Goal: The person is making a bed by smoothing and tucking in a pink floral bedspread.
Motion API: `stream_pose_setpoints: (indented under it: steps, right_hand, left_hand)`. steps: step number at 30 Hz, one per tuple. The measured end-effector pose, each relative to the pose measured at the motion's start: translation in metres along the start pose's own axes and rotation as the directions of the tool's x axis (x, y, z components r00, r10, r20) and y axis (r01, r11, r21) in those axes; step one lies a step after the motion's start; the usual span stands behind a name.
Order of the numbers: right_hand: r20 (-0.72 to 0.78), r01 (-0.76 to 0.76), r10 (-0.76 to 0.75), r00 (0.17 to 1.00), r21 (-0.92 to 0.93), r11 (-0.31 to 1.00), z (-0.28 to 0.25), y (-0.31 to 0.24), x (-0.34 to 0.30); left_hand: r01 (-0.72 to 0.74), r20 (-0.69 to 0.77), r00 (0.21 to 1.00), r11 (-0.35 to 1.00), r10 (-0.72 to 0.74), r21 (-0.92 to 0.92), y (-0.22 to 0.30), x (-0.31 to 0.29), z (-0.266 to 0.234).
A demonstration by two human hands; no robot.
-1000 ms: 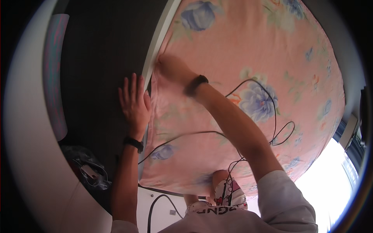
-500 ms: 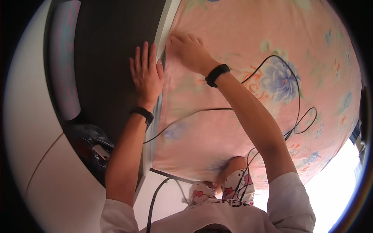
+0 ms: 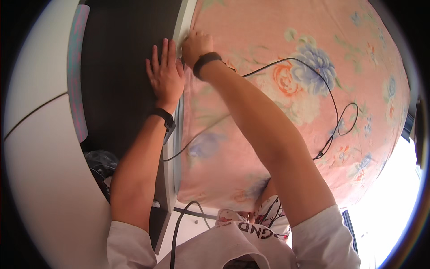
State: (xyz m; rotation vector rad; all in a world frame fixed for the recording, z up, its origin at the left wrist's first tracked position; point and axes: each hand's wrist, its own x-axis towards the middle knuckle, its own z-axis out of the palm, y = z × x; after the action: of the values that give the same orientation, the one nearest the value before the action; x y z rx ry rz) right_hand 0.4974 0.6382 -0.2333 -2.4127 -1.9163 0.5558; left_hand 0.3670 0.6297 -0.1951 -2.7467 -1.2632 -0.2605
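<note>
My left hand [image 3: 166, 83] lies with its fingers spread on a dark flat surface [image 3: 116, 71], its thumb beside the pale raised edge [image 3: 184, 22] that borders the bed. Close by on its right, my right hand [image 3: 198, 46] is closed, knuckles up, where that edge meets a pink floral bedsheet [image 3: 255, 154]. Its fingertips are curled out of sight, so whatever they grip is hidden. Both wrists carry black bands. A thin black cable [image 3: 330, 89] runs over the sheet and passes beneath my right forearm.
A rolled pinkish-teal strip [image 3: 77, 76] lies along the dark surface's far left side. Clear plastic wrapping [image 3: 101, 161] sits near my left elbow. White panels [image 3: 38, 152] stand at the left. A thicker black cable [image 3: 179, 219] hangs in front of me; bright light enters at lower right.
My right hand has moved left from the sheet onto the pale edge, and its fingers are curled tighter. My left hand stays spread on the dark surface. The whole view has shifted slightly.
</note>
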Motion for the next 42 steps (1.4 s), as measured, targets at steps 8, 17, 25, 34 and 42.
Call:
stream_pose_setpoints:
  steps: [8, 17, 25, 34, 42]
  right_hand:
    - [-0.413, 0.104, 0.019, 0.911, 0.274, 0.956, 0.019, 0.022, -0.023]
    - [-0.104, 0.051, -0.018, 0.994, 0.325, 0.944, 0.023, 0.032, 0.008]
    - [0.300, -0.017, 0.012, 0.954, 0.016, 1.000, -0.015, 0.007, 0.034]
    - [-0.052, 0.141, -0.133, 0.990, 0.510, 0.849, -0.012, 0.067, 0.020]
    - [0.108, -0.143, 0.139, 0.984, 0.029, 0.989, -0.024, 0.041, 0.047]
  left_hand:
    - [0.017, 0.013, 1.000, 1.000, -0.016, -0.021, -0.004, -0.001, 0.001]
    - [0.003, -0.029, 1.000, 1.000, -0.003, -0.004, -0.008, -0.005, 0.014]
    - [0.009, -0.029, 1.000, 0.999, -0.011, -0.052, -0.001, 0.003, 0.006]
    - [0.054, 0.128, 0.991, 0.998, -0.051, -0.019, 0.004, 0.001, -0.011]
    - [0.054, 0.076, 0.996, 0.996, -0.049, -0.076, 0.009, 0.018, -0.006]
